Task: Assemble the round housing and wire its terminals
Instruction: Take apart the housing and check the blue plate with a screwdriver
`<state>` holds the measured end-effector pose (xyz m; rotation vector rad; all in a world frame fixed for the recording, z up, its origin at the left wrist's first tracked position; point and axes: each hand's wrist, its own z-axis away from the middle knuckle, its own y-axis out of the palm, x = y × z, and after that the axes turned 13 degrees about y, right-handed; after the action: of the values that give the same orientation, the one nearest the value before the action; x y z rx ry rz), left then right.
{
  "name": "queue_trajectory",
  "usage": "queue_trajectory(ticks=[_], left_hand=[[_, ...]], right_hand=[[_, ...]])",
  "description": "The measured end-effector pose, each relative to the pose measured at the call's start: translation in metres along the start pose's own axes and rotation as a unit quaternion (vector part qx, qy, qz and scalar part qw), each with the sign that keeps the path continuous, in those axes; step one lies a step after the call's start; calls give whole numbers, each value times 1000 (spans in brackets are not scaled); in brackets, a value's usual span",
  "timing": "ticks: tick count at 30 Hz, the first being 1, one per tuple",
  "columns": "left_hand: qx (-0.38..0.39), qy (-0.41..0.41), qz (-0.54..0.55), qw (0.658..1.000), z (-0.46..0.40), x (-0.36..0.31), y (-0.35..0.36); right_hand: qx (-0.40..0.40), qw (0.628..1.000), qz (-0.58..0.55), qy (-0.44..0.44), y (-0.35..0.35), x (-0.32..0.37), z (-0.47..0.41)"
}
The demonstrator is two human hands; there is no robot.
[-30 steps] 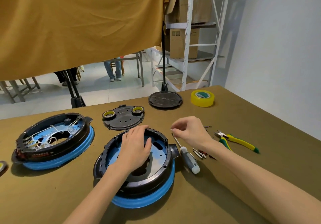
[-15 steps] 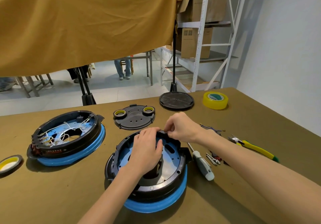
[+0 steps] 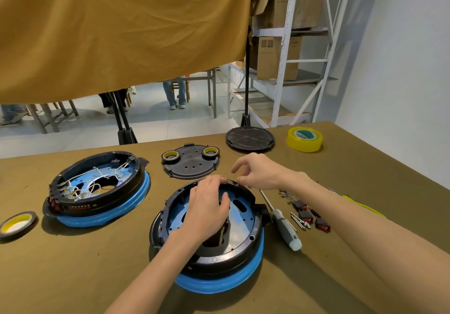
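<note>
I am resting my left hand palm-down inside the round housing, fingers loosely spread and reaching its far rim. My right hand is hovering just past that rim, thumb and forefinger closing together; whether they are pinching something I cannot tell. The housing is sitting near the table's front edge. A screwdriver is lying just beside it, and a second, wired housing is sitting toward the left edge.

A mustard curtain hangs ahead; white shelving (cardboard boxes on it) stands against the pale wall.
</note>
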<state>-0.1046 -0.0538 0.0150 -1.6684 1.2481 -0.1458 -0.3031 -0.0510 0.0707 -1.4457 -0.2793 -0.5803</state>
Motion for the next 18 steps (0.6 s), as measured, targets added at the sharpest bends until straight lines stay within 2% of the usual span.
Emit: queue_trajectory(ticks=[2, 4, 7, 9, 10, 12, 14, 15, 16, 18], left_hand=[[-35, -29, -19, 999, -1, -2, -3], [0, -96, -16, 995, -3, -3, -11], [214, -176, -31, 960, -2, -7, -18], [299, -194, 10, 934, 1, -13, -16], [309, -211, 57, 926, 2, -16, -15], [271, -284, 191, 899, -2, -19, -14], [233, -354, 317, 848, -3, -19, -19], [232, -366, 342, 834, -2, -17, -21], [239, -367, 335, 834, 0, -14, -23], [257, -361, 269, 855, 3, -6, -26]], right_hand=[[12, 999, -15, 48, 3, -5, -4], [60, 994, -9, 95, 9, -9, -6], [132, 975, -81, 157, 14, -15, -4], [151, 963, -120, 189, 14, -18, -2], [155, 959, -127, 201, 14, -18, -1], [154, 955, -129, 216, 14, -18, 0], [156, 951, -134, 229, 13, -16, 2], [164, 946, -144, 239, 13, -15, 3], [179, 938, -159, 251, 12, -14, 5], [220, 916, -198, 272, 14, -11, 9]])
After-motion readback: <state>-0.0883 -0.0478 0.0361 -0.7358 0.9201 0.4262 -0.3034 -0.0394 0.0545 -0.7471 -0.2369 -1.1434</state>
